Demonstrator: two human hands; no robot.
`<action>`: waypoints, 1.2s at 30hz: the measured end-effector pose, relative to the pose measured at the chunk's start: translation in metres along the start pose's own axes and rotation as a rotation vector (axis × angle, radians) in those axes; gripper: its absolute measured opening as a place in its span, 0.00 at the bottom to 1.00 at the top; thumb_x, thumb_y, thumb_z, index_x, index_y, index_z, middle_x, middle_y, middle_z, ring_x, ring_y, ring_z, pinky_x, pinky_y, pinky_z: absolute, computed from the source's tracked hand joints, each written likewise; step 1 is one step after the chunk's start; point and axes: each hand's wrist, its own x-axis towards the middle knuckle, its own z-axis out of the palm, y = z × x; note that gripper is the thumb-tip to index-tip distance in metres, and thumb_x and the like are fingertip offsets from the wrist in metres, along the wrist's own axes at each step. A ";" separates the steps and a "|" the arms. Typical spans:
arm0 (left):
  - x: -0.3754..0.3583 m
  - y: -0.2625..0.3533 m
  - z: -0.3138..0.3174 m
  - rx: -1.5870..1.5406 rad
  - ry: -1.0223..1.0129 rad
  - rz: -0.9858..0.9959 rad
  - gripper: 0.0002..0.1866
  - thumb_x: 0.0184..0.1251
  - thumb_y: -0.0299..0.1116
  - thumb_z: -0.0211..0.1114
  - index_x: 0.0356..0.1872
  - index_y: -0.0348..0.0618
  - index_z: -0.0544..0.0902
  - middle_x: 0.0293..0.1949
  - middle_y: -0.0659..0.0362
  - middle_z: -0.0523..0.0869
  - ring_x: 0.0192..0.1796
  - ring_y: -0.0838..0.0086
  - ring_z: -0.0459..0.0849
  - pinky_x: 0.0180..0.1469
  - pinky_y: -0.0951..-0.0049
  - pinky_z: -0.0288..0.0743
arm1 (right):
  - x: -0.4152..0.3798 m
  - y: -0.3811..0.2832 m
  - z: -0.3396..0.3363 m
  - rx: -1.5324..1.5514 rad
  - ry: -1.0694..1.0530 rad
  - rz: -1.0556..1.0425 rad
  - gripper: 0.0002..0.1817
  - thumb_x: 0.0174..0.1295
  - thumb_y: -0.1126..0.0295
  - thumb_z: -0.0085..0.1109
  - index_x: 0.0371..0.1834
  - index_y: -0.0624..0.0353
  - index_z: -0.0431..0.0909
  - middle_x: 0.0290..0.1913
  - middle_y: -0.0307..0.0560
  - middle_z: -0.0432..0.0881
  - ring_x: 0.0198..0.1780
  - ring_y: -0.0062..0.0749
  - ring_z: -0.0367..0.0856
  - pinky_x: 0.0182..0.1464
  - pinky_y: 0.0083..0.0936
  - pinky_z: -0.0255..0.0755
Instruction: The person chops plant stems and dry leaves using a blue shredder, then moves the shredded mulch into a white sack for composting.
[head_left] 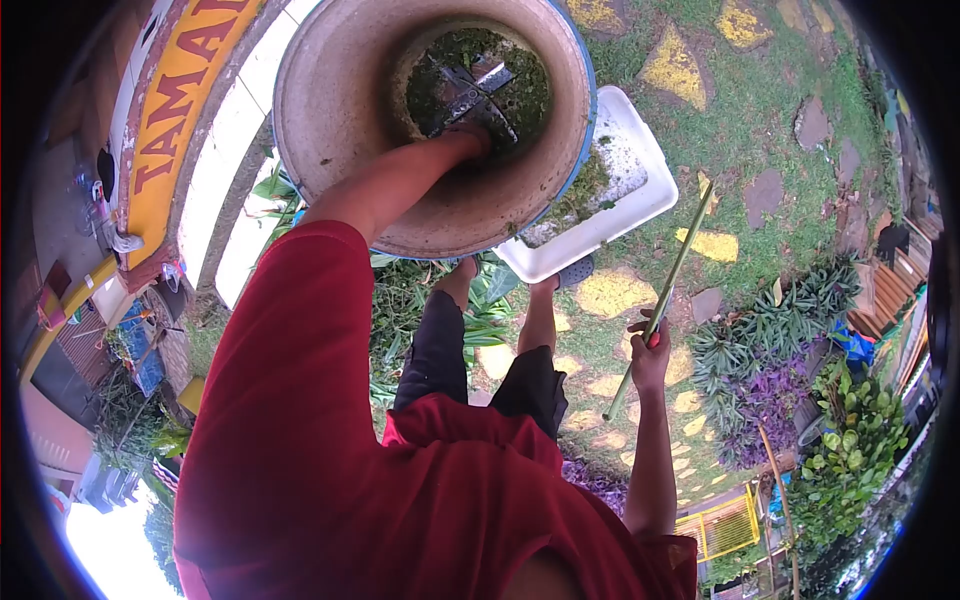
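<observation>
My left hand (474, 138) reaches deep into a large round drum (335, 130) with a blue outer edge. It is at a cross-shaped metal blade (470, 92) near the bottom, and its fingers are hidden in shadow. Chopped green plant bits (465, 50) lie around the blade. Out to the right, my right hand (650, 352) is closed around a long, thin green stick (683, 255), held at a slant. A small red part shows at its fingers; I cannot make out what it is.
A white rectangular tub (655, 185) with green clippings (585, 190) stands beside the drum, close to my feet. Grass with yellow stepping stones (612, 292) spreads below. Plants with green and purple leaves (745, 400) grow at the right. A yellow lettered sign (185, 110) is at the left.
</observation>
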 end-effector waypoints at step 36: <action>-0.394 0.061 -0.171 -1.240 0.268 0.656 0.21 0.79 0.42 0.59 0.58 0.32 0.77 0.49 0.53 0.85 0.49 0.73 0.84 0.51 0.68 0.81 | -0.012 -0.048 -0.009 0.107 -0.004 -0.152 0.25 0.56 0.80 0.51 0.60 0.58 0.73 0.38 0.42 0.82 0.33 0.18 0.72 0.37 0.19 0.67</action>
